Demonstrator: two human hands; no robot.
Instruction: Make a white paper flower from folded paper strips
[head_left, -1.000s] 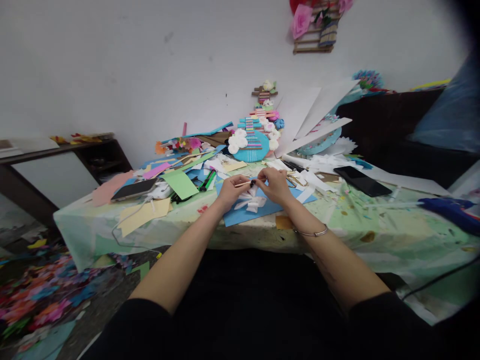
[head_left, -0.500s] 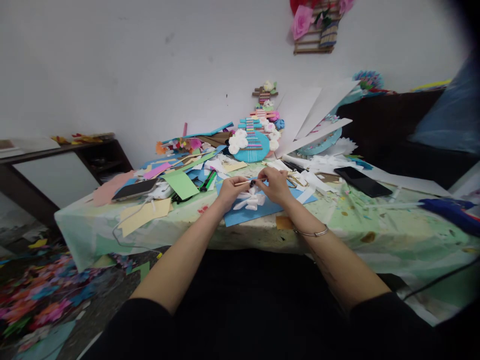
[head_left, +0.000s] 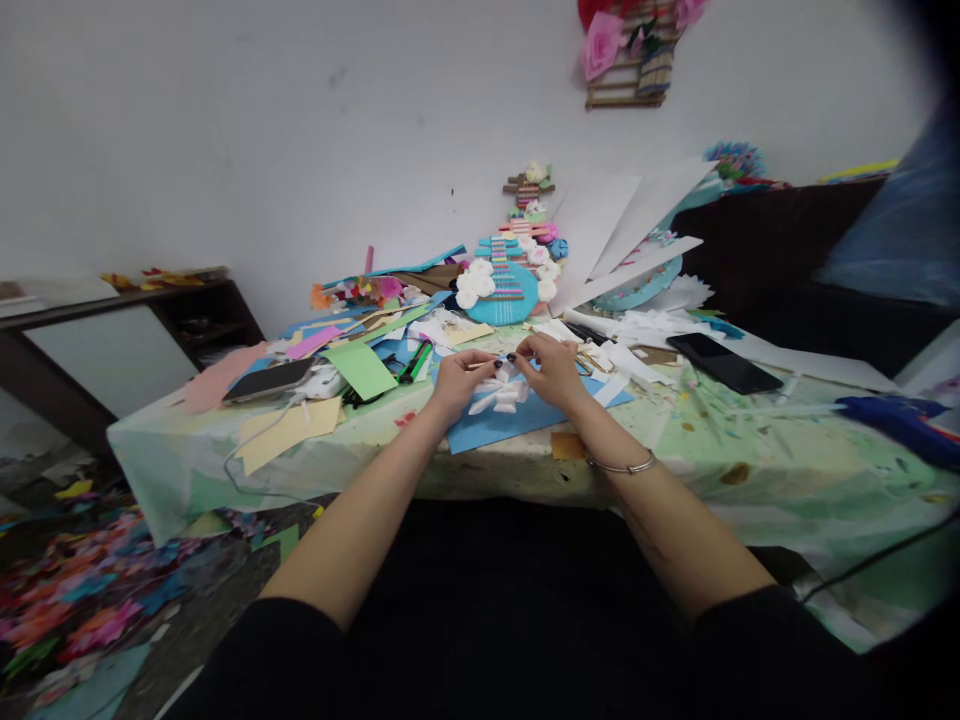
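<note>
Both hands meet over a white paper flower (head_left: pixel 500 395) that lies on a blue paper sheet (head_left: pixel 517 420) near the table's front edge. My left hand (head_left: pixel 457 380) is closed around a thin wooden stick (head_left: pixel 484 365) that points right toward the other hand. My right hand (head_left: pixel 553 368) pinches the flower's white paper with its fingers curled, close to the stick's tip. A thin metal bangle (head_left: pixel 622 466) sits on my right wrist.
The table (head_left: pixel 750 470) is strewn with coloured paper scraps. On it lie a green paper (head_left: pixel 360 368), a yellow paper (head_left: pixel 289 428), a phone (head_left: pixel 268 378) at left, a black phone (head_left: pixel 724 362) and a blue glue gun (head_left: pixel 900 420) at right. A blue paper guitar (head_left: pixel 506 285) leans on the wall.
The two hands have risen slightly and drawn closer over the white flower; the flower's paper has shifted a little between the fingers.
</note>
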